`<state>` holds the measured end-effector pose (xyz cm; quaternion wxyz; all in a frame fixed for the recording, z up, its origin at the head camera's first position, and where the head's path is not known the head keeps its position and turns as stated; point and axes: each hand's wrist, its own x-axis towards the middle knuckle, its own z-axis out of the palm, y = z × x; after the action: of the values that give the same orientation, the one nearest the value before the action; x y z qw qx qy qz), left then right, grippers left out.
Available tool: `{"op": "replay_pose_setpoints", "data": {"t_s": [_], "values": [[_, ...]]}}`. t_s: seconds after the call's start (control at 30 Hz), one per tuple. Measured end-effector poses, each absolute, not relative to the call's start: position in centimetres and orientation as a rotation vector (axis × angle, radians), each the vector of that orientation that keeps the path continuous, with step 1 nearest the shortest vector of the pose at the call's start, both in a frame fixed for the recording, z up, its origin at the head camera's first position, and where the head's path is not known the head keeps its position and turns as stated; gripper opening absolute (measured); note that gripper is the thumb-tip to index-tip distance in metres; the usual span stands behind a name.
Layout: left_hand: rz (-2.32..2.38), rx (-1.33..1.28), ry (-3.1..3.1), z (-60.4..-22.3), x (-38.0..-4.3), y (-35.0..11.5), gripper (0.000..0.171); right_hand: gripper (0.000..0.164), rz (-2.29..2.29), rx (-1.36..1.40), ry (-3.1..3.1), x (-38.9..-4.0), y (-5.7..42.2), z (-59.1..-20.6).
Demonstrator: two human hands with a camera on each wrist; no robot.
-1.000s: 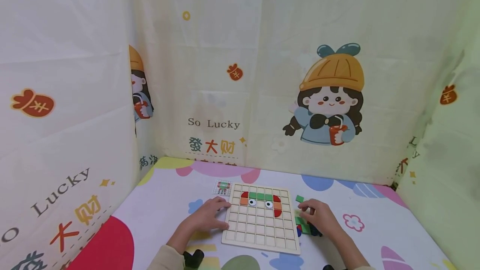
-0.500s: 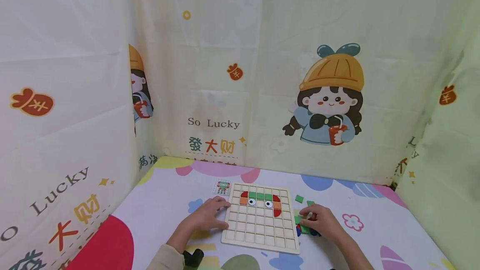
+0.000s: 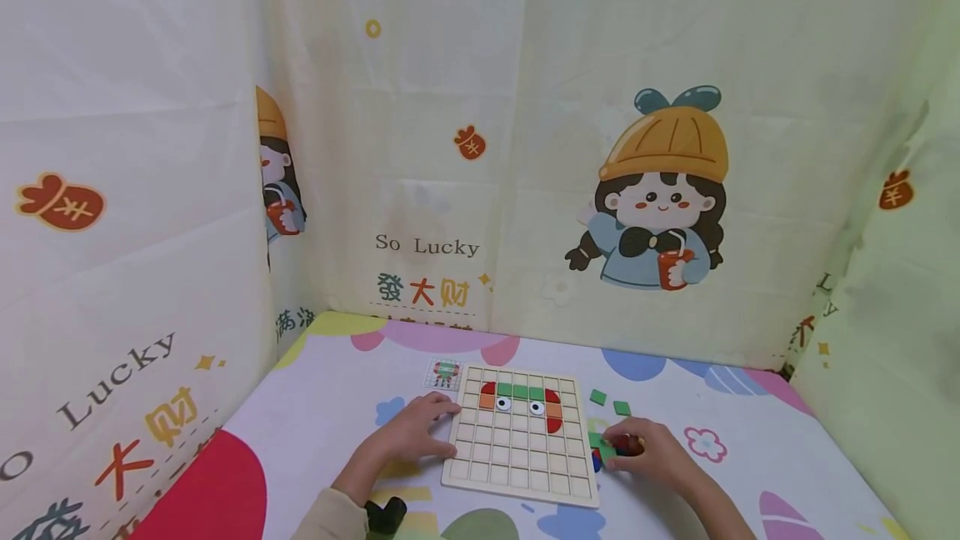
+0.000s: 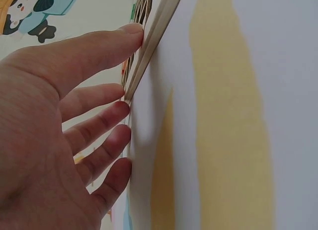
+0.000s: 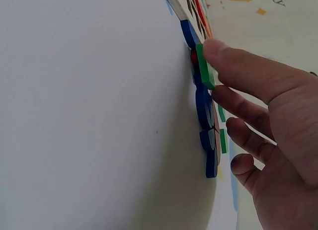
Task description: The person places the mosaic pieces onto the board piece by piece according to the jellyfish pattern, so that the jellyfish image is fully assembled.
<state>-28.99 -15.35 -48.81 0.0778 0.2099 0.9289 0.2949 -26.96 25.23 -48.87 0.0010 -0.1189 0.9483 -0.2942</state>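
A wooden grid board (image 3: 517, 457) lies on the table. Set in its far rows are green squares (image 3: 520, 392), two eye tiles (image 3: 503, 403), and red and orange pieces (image 3: 554, 411). My left hand (image 3: 412, 432) rests along the board's left edge, thumb and fingertips at the rim; in the left wrist view the thumb (image 4: 99, 46) reaches the board's side. Beside the board's right edge, my right hand (image 3: 652, 452) pinches a green square tile (image 5: 204, 66) between thumb and index finger, just over a cluster of blue and red pieces (image 5: 202, 108).
A small picture card (image 3: 445, 374) with a green and red figure lies at the board's far left corner. Two loose green tiles (image 3: 622, 408) lie right of the board. Printed cloth walls (image 3: 525, 190) enclose the table at the back and sides.
My right hand has shifted slightly nearer and to the right, uncovering a second loose green tile behind it. The left hand and the board have stayed in place.
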Motion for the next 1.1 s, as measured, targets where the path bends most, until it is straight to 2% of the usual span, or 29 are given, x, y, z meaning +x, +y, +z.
{"op": "replay_pose_setpoints", "data": {"t_s": [0.23, 0.6, 1.1], "values": [[0.880, 0.657, 2.794, -49.2, -29.2, -15.5, 0.064, 0.038, -0.937, -0.388, 2.929, -26.9, 25.5, -49.0], [0.872, 0.631, 2.788, -49.5, -29.6, -15.5, 0.063, 0.029, -0.970, -0.348, 2.888, -26.8, 25.2, -49.1], [0.875, 0.631, 2.789, -49.3, -29.3, -15.4, 0.063, 0.025, -1.080, -0.374, 2.925, -27.4, 23.6, -49.1]]}}
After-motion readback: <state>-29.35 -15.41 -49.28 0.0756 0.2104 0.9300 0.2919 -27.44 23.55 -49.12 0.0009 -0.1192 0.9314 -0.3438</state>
